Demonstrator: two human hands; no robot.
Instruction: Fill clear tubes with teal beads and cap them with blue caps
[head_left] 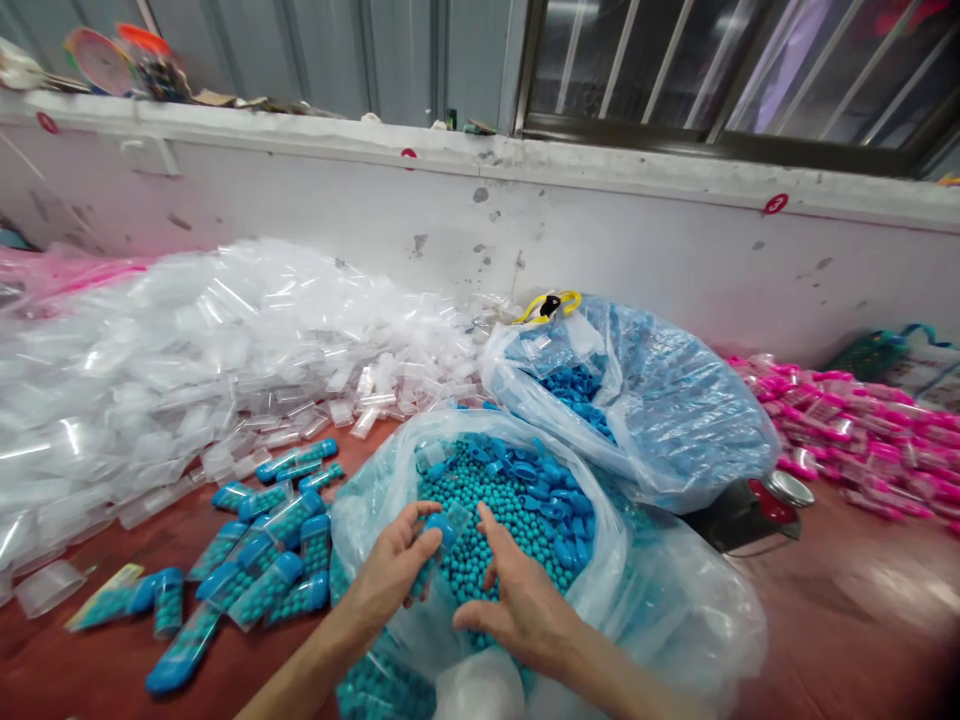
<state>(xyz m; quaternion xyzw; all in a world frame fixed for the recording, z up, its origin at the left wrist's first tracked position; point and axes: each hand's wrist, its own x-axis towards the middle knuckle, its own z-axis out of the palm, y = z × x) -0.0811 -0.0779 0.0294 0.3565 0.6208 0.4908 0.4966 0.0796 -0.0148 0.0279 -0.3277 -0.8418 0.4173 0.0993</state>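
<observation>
Fingers of left hand (pixel 394 565) clamp tube (pixel 439 540), partly hidden; right hand (pixel 521 600) spread.

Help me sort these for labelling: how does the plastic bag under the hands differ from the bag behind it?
The near bag holds mostly small teal beads with some blue caps; the far bag shows only blue caps. The near bag lies wide open, with the left hand and right hand over it; the far bag is partly folded over its contents, untouched. Both are clear plastic on the red surface.
</observation>
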